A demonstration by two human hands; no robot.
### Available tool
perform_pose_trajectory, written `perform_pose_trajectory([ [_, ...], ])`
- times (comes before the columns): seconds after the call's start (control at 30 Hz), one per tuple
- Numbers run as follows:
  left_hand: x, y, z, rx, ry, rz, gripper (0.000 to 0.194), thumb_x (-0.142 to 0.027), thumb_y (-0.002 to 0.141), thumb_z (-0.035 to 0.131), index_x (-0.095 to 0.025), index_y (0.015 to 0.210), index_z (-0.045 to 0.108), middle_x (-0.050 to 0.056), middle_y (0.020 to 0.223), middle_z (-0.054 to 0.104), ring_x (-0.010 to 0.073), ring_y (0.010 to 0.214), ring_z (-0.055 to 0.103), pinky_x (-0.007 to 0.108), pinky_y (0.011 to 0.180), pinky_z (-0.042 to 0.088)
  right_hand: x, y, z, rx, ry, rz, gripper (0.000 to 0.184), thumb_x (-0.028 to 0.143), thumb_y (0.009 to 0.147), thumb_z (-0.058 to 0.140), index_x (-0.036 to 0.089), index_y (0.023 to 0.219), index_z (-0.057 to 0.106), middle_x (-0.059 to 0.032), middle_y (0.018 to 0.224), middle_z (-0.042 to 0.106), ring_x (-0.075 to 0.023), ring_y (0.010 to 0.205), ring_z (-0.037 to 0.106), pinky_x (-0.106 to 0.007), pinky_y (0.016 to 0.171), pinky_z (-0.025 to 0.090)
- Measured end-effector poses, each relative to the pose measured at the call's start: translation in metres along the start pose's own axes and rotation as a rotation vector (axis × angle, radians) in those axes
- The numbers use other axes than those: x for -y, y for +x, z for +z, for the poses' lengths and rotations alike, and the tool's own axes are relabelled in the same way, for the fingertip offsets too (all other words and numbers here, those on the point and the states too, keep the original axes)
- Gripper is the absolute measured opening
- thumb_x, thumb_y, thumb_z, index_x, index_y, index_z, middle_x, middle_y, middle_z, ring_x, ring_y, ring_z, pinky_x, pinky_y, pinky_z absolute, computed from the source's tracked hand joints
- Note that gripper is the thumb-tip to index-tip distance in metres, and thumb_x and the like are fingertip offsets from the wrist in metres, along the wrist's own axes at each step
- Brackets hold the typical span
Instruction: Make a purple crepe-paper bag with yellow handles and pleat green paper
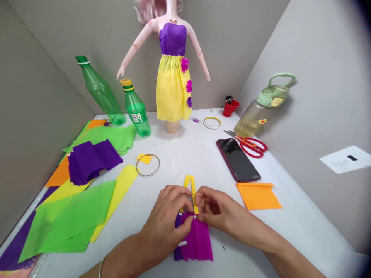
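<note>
The left hand (pixel 165 220) and right hand (pixel 216 206) meet close together, fingers and thumbs pinching the top edge of a pleated magenta crepe-paper panel (pixel 198 241), where a narrow yellow paper strip (pixel 189 185) rises from it (small white tabs (pixel 182 243) dot the paper). The panel lies flat on the white table (pixel 179 154), a purple paper layer (pixel 177 231) showing along its left side.

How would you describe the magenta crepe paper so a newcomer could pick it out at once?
From the doll in the yellow skirt at the far end of the table, come down to the near edge. There the pleated magenta crepe paper is held by the left hand and right hand; only it has yellow strips rising from its top.
</note>
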State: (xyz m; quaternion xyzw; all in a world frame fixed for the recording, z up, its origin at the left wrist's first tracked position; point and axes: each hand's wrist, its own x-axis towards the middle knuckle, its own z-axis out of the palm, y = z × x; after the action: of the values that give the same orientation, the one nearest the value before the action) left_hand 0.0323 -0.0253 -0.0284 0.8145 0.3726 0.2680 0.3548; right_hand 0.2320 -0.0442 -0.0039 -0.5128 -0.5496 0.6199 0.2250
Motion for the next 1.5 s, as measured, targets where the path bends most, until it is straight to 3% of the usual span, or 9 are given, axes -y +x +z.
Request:
perform_pose_trajectory([
  [0.2,-0.0028,-0.0028,-0.0002,-0.053,0.022,0.044,0.02,-0.003,0.076,0.061,-0.022,0.082,0.058,0.003,0.112,0.06,0.0231,0.109,0.05,0.04,0.092,0.038,0.0032,0.0007,0.0004,0.017,0.036,-0.011,0.013,0.008,0.082,0.055,0.02,0.088,0.053,0.0057,0.075,0.052,-0.0094,0.064,0.036,-0.023,0.057,0.03],
  [1.5,-0.0037,-0.0016,0.0009,-0.027,0.018,0.019,0.016,-0.005,0.077,0.059,-0.021,0.079,0.062,0.005,0.107,0.063,0.0253,0.109,0.052,0.043,0.091,0.041,0.0044,0.0005,0.002,0.012,0.086,-0.026,0.015,0.01,0.081,0.056,0.021,0.091,0.057,0.0066,0.068,0.046,-0.01,0.061,0.035,-0.023,0.055,0.027],
])
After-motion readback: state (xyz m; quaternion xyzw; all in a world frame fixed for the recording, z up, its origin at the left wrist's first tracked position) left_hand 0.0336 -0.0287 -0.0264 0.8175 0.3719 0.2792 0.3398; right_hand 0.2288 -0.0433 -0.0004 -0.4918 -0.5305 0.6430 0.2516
